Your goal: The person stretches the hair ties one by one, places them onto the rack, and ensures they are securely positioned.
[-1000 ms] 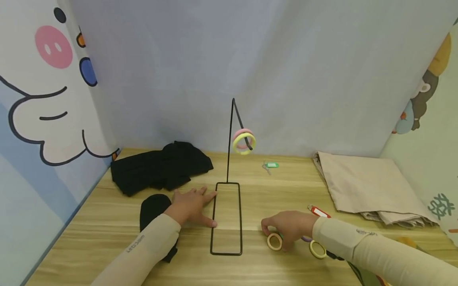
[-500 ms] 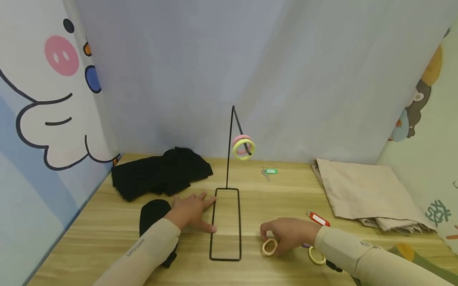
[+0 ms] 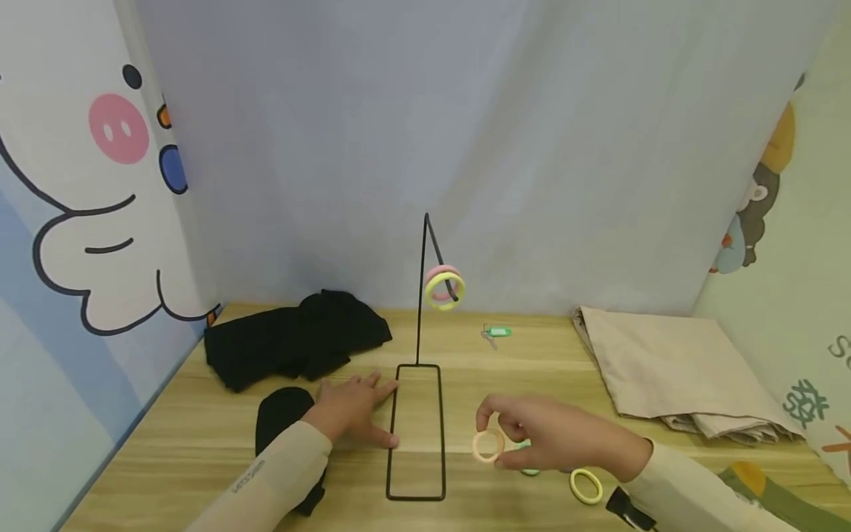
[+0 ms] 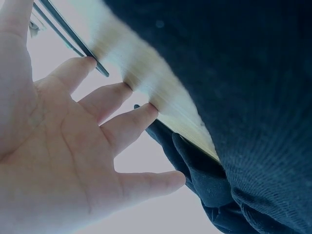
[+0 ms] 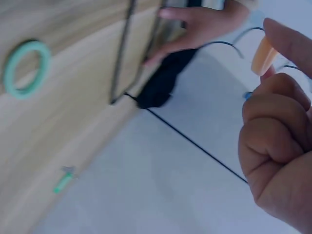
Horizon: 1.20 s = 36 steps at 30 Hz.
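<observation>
We look down at a wood-grain table where two bare hands work around a black wire stand. The left hand lies beside its flat rectangular base, fingers spread, with thumb and forefinger reaching the near-side rail on our left. The right hand pinches a pale orange ring between thumb and forefinger, the other fingers curled in; the ring looks clear of the tabletop, to the right of the base. On the stand's sloping arm hang a pink ring and, in front of it, a yellow ring. A green ring lies partly hidden behind the right hand in the head view, with a pale yellow ring near the wrist. We judge the pinch to be the weak point: only fingertips hold the ring, so a bump against the wire could twist it free. The stand looks slender, and a sideways knock could slide or tip it if the left hand bears on it too lightly. A low sweep of the right wrist could also scatter the loose rings.
</observation>
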Motion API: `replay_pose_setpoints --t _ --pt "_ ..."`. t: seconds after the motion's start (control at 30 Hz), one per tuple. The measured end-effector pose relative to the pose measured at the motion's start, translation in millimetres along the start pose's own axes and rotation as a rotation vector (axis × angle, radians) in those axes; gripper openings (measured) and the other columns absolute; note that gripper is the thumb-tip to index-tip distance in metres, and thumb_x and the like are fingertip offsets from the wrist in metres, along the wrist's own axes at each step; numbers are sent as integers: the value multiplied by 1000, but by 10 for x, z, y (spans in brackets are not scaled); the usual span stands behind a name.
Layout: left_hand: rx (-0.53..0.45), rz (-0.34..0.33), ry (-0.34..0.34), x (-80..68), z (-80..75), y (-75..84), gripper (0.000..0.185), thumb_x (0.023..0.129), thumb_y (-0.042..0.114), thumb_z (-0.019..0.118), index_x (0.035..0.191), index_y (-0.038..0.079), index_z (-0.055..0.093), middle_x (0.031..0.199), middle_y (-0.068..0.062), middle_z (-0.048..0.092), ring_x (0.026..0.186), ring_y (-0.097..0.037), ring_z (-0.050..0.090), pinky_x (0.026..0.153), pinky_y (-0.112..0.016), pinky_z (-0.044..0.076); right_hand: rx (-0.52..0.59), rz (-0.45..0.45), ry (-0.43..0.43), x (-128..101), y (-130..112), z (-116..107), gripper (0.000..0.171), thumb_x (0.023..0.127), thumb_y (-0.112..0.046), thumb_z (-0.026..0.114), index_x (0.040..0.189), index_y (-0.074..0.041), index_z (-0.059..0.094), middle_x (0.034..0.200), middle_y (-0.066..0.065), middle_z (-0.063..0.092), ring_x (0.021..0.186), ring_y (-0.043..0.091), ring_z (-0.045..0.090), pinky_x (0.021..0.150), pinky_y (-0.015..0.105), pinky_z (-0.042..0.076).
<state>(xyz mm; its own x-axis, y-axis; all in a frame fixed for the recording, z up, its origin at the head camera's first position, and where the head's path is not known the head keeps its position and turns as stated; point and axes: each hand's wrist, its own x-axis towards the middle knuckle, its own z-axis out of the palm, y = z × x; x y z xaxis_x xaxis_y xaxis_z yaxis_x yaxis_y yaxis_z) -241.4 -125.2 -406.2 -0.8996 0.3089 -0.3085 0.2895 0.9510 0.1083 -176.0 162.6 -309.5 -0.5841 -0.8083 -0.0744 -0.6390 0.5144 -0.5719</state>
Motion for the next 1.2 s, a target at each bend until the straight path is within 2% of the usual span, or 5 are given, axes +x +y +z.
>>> replay_pose_setpoints --t 0.2,0.37,0.7,0.9,1.2 --pt "-14 0 -1 0 19 -18 98 63 74 62 146 36 27 153 -3 25 138 -33 29 96 -75 18 -58 -185 190 -49 -298 -202 29 83 -15 70 103 -16 49 64 -11 24 53 -7 20 51 11 29" --pt "-26 1 5 15 63 -35 97 63 74 63 145 37 28 153 -2 26 138 -33 30 95 -75 19 -143 -323 402 -30 -494 -340 35 77 -7 74 102 -14 51 61 -7 26 58 -6 21 52 11 27" --pt "-38 8 7 24 131 -50 96 61 75 63 144 38 30 152 -2 29 137 -32 32 94 -76 19 -298 -426 798 152 -678 -434 45 66 1 78 103 -8 55 56 -5 25 55 -4 20 49 9 21" --pt "-53 11 7 -9 91 -32 95 63 72 65 144 36 32 151 -2 30 136 -33 33 94 -76 19 -342 -368 889 315 -686 -514 40 69 -5 78 103 -9 56 55 -7 23 52 -3 17 45 12 18" --pt "-43 9 16 2 23 -32 94 63 73 64 144 37 31 151 -1 30 136 -32 33 94 -76 19 -316 -243 864 507 -592 -606 40 75 -11 77 106 -6 53 57 -11 23 50 -1 19 46 17 22"
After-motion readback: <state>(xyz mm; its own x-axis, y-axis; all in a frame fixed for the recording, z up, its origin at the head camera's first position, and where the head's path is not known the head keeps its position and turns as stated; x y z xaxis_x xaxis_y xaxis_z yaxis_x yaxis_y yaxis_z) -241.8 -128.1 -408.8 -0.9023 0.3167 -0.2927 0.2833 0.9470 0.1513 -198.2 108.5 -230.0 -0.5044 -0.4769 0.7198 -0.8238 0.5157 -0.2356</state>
